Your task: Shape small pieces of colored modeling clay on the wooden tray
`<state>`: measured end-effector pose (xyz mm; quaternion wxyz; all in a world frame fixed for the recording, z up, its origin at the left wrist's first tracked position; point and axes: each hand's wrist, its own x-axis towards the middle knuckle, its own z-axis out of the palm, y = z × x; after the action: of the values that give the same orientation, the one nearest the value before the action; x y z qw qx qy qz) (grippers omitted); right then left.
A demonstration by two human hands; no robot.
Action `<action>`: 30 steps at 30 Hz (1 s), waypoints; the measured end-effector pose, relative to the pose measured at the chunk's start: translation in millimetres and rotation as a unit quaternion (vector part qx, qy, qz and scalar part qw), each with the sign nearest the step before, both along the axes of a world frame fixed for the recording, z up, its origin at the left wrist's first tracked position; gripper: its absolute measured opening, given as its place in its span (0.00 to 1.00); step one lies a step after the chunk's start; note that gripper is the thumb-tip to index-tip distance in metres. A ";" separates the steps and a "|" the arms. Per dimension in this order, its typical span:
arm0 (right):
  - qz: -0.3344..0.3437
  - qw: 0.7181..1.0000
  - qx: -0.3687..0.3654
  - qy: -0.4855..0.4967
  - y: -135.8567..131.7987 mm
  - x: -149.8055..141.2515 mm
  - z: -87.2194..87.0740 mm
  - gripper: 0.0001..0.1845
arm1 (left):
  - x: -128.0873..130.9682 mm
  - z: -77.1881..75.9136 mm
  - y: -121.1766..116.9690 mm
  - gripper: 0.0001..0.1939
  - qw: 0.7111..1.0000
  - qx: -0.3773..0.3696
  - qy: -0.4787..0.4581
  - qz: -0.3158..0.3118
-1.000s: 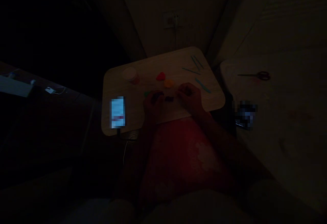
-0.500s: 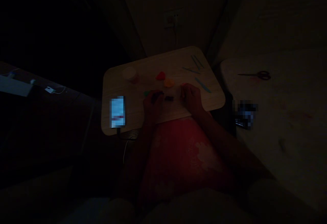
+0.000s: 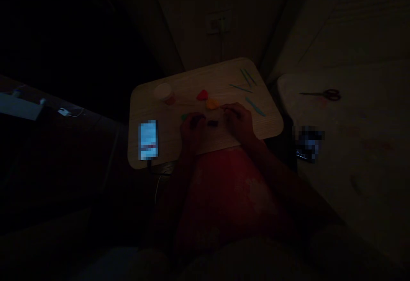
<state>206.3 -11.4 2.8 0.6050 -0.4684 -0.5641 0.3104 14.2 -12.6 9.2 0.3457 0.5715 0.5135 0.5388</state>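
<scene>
Dim light is cast over a room corner, and a pale wood-grain tabletop (image 3: 150,97) is seen with most of its things gathered near the middle. A small dark lump (image 3: 212,123) is placed on it between the hands, touching neither as far as can be told. The left hand (image 3: 192,129) is curled with its fingers turned down just beside the lump; whether anything is held in it cannot be told in this gloom. The right hand (image 3: 238,121) is narrowed, its fingertips (image 3: 225,108) drawn together and pointed towards an orange lump (image 3: 212,103), but any hold is hidden there too.

A red wedge (image 3: 202,95) is set just beyond the orange lump, and a small green piece (image 3: 183,117) is partly hidden by the left hand. Farther left stand a pale-lidded jar (image 3: 165,94) and a lit phone (image 3: 148,139), its screen blurred out. Three teal sticks (image 3: 246,77) are laid near the far right corner, with another (image 3: 255,106) closer to the right hand.

With light this poor, small pieces are best handled by the fingertips, low over the tabletop, so that nothing is lost from view. A pair of scissors (image 3: 320,95) is left well apart on a pale padded surface to the right.
</scene>
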 end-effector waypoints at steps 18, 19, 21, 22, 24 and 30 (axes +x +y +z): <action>0.024 0.997 -0.013 -0.072 1.0 -4.3 0.4 0.07 | 6.0 -9.0 -2.8 0.12 0.951 0.081 0.292 -0.059; 0.028 0.996 -0.009 -0.083 0.9 -4.5 0.9 0.07 | 4.8 -9.0 -2.1 0.13 0.953 0.083 0.284 -0.060; 0.039 0.995 -0.013 -0.091 0.8 -5.4 0.9 0.07 | 3.0 -8.5 -1.1 0.13 0.957 0.084 0.271 -0.060; 0.045 0.995 -0.021 -0.092 0.9 -5.8 0.5 0.07 | 2.4 -8.1 -0.8 0.12 0.958 0.083 0.266 -0.061; 0.057 0.993 -0.038 -0.097 1.2 -6.2 -1.1 0.07 | 1.9 -7.2 -0.4 0.11 0.960 0.080 0.260 -0.063; 0.079 0.989 0.015 -0.126 4.5 -4.0 -6.6 0.03 | 1.1 -3.4 -1.5 0.07 0.960 0.092 0.255 -0.076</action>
<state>202.2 -6.9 -3.8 0.5094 -0.4485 -0.6759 0.2871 15.4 -14.1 5.8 0.1890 0.7566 0.4878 0.3923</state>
